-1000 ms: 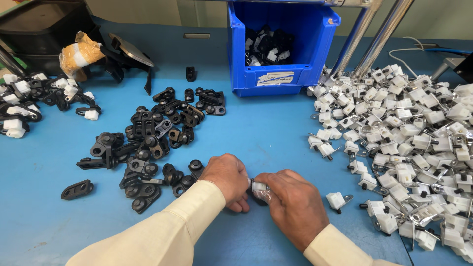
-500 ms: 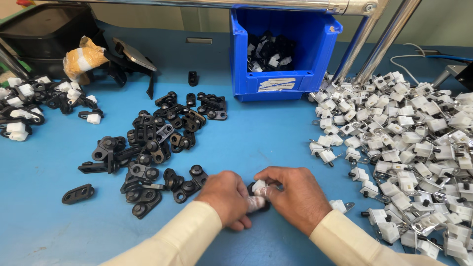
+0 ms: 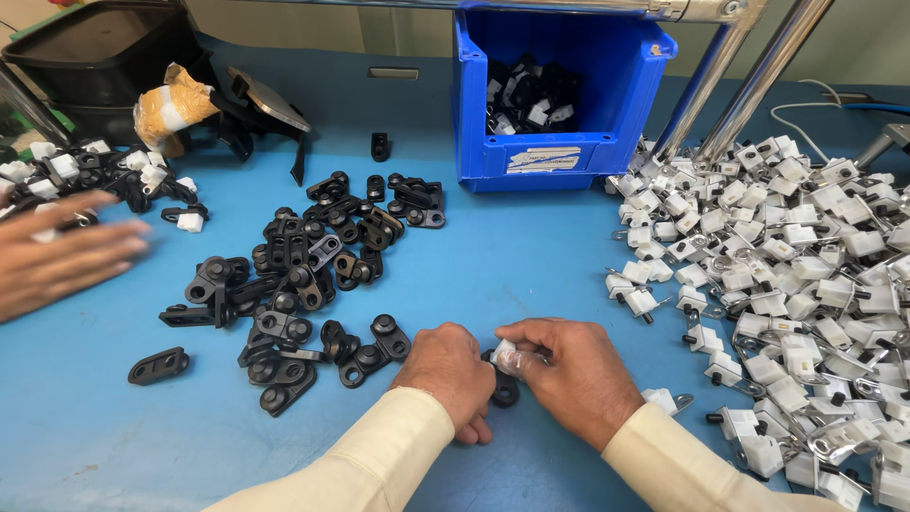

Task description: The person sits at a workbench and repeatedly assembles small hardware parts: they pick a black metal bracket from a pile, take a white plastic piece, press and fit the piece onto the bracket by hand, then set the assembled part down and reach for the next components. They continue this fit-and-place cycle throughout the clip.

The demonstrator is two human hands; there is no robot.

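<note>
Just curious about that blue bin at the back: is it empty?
No, the blue bin holds a small heap of black and white parts at its bottom.

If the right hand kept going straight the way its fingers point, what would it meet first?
The right hand points left, so it would likely first meet the left hand, already close at the small white and black part between them.

Blue worktable [image 3: 531, 256] fills most of view, matte top, even overhead light w/ soft shadows. Blue plastic bin [image 3: 559, 90] at back centre. Two shiny metal poles [image 3: 749, 85] slant up at right, joining a horizontal metal bar [image 3: 531, 6] along top edge. Black tray [image 3: 104, 52] back left. Beige wall [image 3: 858, 43] behind; white cable [image 3: 806, 114] far right.
</note>
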